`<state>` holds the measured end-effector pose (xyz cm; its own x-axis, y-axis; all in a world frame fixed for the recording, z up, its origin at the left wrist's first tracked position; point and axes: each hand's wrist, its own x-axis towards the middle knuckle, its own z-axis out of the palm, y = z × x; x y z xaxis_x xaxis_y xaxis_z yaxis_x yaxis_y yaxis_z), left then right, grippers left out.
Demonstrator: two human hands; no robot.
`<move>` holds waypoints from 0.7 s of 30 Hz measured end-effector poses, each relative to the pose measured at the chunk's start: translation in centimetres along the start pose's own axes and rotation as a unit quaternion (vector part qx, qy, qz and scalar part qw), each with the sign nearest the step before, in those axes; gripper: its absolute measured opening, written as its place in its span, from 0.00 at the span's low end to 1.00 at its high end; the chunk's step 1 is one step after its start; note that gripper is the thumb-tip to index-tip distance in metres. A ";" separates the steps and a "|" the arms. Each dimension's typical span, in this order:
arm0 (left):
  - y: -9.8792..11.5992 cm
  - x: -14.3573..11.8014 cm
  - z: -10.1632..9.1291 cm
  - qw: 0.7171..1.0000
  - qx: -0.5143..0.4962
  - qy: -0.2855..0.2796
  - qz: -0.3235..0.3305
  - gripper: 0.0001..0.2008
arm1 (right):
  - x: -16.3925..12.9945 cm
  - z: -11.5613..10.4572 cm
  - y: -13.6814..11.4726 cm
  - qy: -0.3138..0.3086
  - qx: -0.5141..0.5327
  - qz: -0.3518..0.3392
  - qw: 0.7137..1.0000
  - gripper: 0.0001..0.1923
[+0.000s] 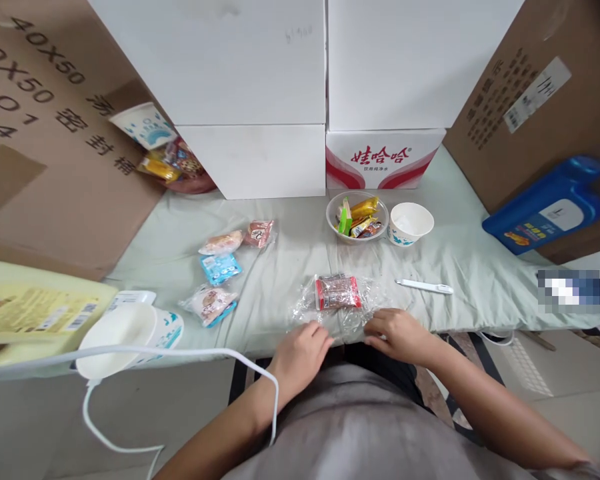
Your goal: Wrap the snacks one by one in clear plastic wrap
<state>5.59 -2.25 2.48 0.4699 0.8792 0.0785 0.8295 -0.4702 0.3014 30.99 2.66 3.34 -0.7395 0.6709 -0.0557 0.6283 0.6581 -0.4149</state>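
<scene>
A sheet of clear plastic film [304,301] lies crumpled on the cloth near the table's front edge. On top of it rests a red-and-brown wrapped snack [338,293], with another dark packet partly hidden behind. My left hand [300,353] is closed at the film's near left corner, fingers curled over the edge. At the near right corner my right hand [397,333] is closed too, its fingertips pinching the film. A white utility knife [424,287] lies just beyond my right hand.
Left are several wrapped snacks [221,269], a paper tub [167,330], a yellow bottle [40,307] and a white cable [205,351]. Behind stand a plastic bowl of snacks [334,230], a paper cup [411,223] and white boxes [260,160]. A blue bottle [545,207] leans right.
</scene>
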 end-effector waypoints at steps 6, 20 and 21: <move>-1.1 3.3 -0.5 0.988 0.035 0.061 -0.136 0.16 | 2.0 -0.5 -1.1 0.099 -0.011 0.031 0.995 0.13; -3.9 3.9 4.0 0.979 0.016 0.136 -0.154 0.57 | 9.7 1.9 -1.8 0.083 -0.081 0.079 0.990 0.37; -3.9 3.6 4.2 0.978 0.023 0.142 -0.153 0.56 | 10.2 1.7 -1.6 0.075 -0.086 0.082 0.990 0.39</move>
<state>5.35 2.41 -2.44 0.1009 0.9621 0.2532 0.9339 -0.1793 0.3093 21.99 7.85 1.90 -0.5873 0.8088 0.0316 0.7786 0.5752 -0.2509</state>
